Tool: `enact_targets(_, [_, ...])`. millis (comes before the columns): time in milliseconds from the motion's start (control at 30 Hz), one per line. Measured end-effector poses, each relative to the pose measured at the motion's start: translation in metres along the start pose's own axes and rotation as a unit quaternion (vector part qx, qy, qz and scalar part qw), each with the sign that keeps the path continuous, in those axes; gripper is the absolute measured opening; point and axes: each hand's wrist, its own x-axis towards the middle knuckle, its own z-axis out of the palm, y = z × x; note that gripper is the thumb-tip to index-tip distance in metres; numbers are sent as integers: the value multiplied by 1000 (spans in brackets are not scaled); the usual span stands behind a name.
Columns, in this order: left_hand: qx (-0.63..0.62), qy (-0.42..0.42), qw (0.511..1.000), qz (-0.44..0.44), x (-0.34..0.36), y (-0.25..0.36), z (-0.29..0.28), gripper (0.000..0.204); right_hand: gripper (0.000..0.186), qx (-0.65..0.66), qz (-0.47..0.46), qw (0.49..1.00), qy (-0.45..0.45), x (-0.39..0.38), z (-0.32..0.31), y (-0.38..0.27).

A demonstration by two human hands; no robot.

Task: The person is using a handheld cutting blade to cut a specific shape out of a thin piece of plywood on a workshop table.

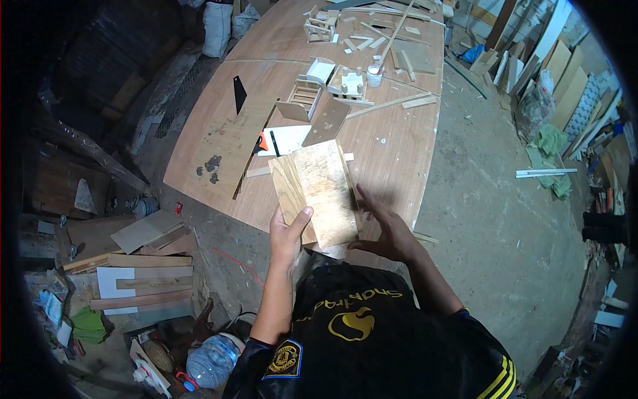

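My left hand (pixel 289 233) grips a stack of flat wooden boards near their lower left edge, thumb on top. The upper board (pixel 325 193) is pale and mottled; a browner board with strong grain (pixel 286 183) shows beside it on the left. My right hand (pixel 392 236) is at the stack's right edge with thumb and fingers spread. Whether its fingertips touch the wood I cannot tell. Just beyond the boards, a white panel (pixel 292 138) lies on the table with a slim black pen-like stick (pixel 274 143) on it and an orange handle (pixel 262 142) at its left.
The wooden table (pixel 392 159) bears small slatted wooden models (pixel 306 95), a white jar (pixel 374 76), loose strips (pixel 399 103) and a black tapered blade (pixel 239 95). Boards (pixel 146 282) and a large water bottle (pixel 211 362) are low on the left. Planks (pixel 565 80) lean at right.
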Motion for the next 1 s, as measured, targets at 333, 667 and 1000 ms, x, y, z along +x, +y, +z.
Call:
enact_targets(333, [22,-18,999,26,-5,5,1,44,117,-24,-25,999,0,-7,9,4])
enact_targets(667, [173,11,977,120,-20,12,16,34,95,226,57,962,142,4,39,12])
enact_targets(1000, [63,101,987,105,-5,15,-12,39,35,502,198,804,250,-14,18,52])
